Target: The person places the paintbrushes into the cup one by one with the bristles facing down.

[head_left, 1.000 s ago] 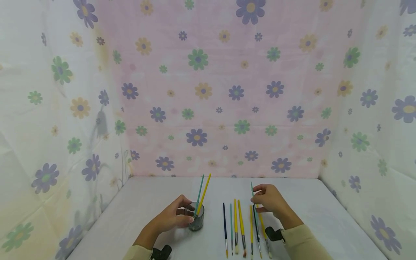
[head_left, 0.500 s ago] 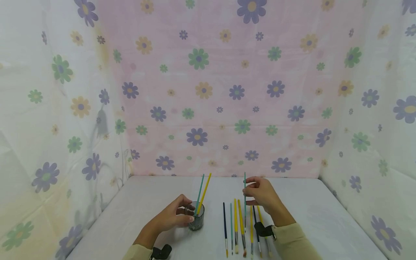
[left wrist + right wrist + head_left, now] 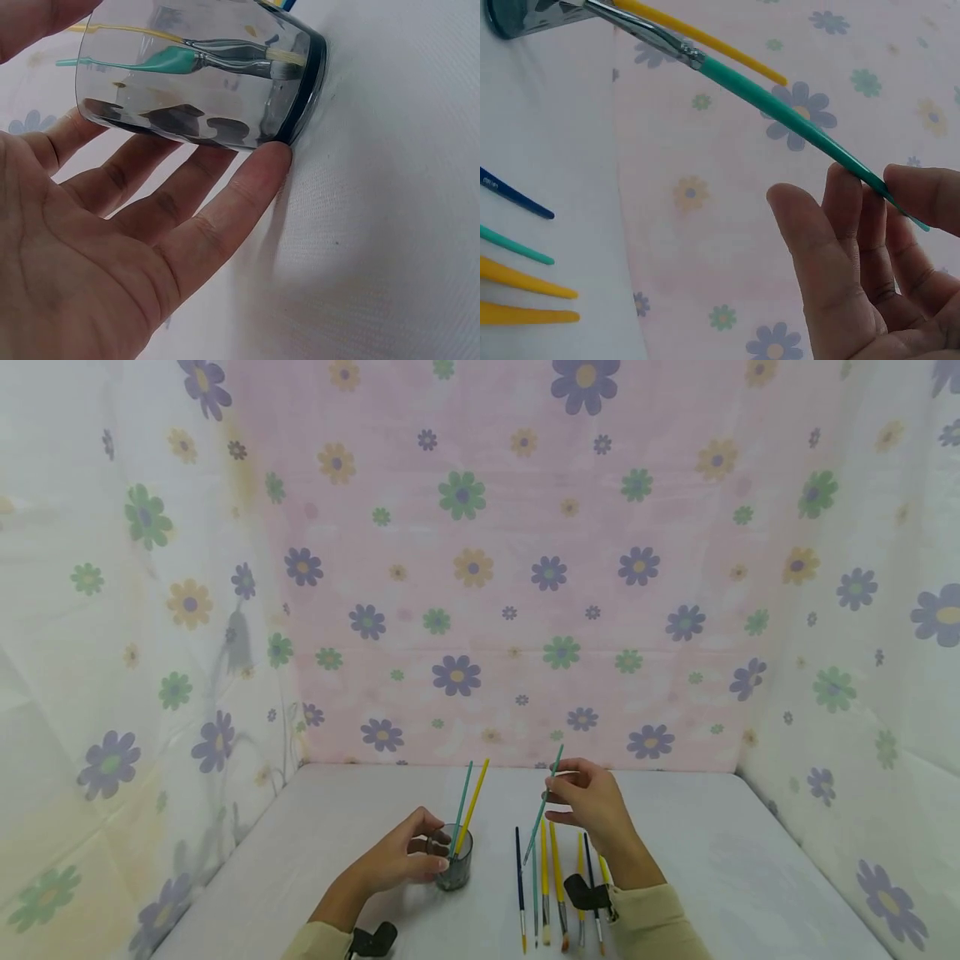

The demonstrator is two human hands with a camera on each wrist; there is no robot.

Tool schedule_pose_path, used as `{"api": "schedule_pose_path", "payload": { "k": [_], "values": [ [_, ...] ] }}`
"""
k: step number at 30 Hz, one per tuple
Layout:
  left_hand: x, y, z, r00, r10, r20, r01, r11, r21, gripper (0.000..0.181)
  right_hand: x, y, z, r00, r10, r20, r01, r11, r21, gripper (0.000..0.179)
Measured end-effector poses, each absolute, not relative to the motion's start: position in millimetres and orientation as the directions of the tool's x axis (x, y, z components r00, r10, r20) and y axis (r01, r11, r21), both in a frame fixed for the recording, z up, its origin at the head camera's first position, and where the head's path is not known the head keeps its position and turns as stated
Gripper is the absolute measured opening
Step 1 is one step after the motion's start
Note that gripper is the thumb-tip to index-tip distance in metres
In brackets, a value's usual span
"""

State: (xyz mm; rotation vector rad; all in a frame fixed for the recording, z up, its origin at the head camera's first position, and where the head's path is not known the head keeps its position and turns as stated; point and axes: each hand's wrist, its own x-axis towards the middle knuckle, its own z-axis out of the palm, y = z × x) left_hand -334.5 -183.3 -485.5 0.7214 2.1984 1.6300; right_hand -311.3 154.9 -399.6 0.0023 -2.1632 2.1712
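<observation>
My left hand [image 3: 401, 856] holds a clear grey-tinted glass [image 3: 457, 875] that stands on the table. Its fingers lie along the side of the glass in the left wrist view. Inside lean two paintbrushes, bristles down: a teal-handled paintbrush [image 3: 169, 61] and a yellow-handled paintbrush [image 3: 142, 31]. To the right, my right hand [image 3: 596, 802] pinches another teal paintbrush [image 3: 780, 116] near the thin end of its handle. That brush is in the air, tilted, its bristle end down and towards the glass; its bristle tip is hard to make out.
A row of several paintbrushes lies right of the glass, bristles towards me, including a dark blue brush [image 3: 519, 885] and a yellow brush [image 3: 556, 877]. My right forearm covers part of the row. White table [image 3: 360, 793]; flower-print cloth [image 3: 480, 568] hangs behind and at both sides.
My right hand has lifted the teal paintbrush from above the row's right part and carried it left, tilting its bristle end towards the glass. My left hand and the glass stay put.
</observation>
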Motion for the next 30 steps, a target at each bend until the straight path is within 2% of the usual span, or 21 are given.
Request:
{"api": "schedule_pose_path", "payload": {
  "k": [11,15,18,22,30],
  "values": [
    [-335.5,-179.6,-485.1,-0.823,0.567,0.034,0.213,0.252,0.944,0.061,-308.3,138.2,-403.1,-0.977,0.126,0.171,-0.175,-0.023,-0.984,0.026],
    [-334.5,-176.8,-481.9,-0.850,0.526,0.011,0.207,0.316,0.926,0.068,-306.0,133.9,-404.9,-0.970,0.128,0.208,-0.215,-0.048,-0.975,0.026],
    [-333.8,-173.7,-479.0,-0.879,0.476,0.024,0.247,0.412,0.877,0.072,-304.9,129.4,-406.4,-0.964,0.133,0.231,-0.240,-0.056,-0.969,0.028],
    [-333.1,-169.6,-477.7,-0.888,0.457,0.045,0.294,0.492,0.820,0.070,-304.4,121.7,-411.2,-0.959,0.136,0.251,-0.261,-0.066,-0.963,0.025],
    [-333.3,-169.0,-474.2,-0.867,0.495,0.055,0.307,0.444,0.842,0.058,-306.6,107.2,-419.9,-0.952,0.111,0.284,-0.294,-0.085,-0.952,0.026]
  ]
}}
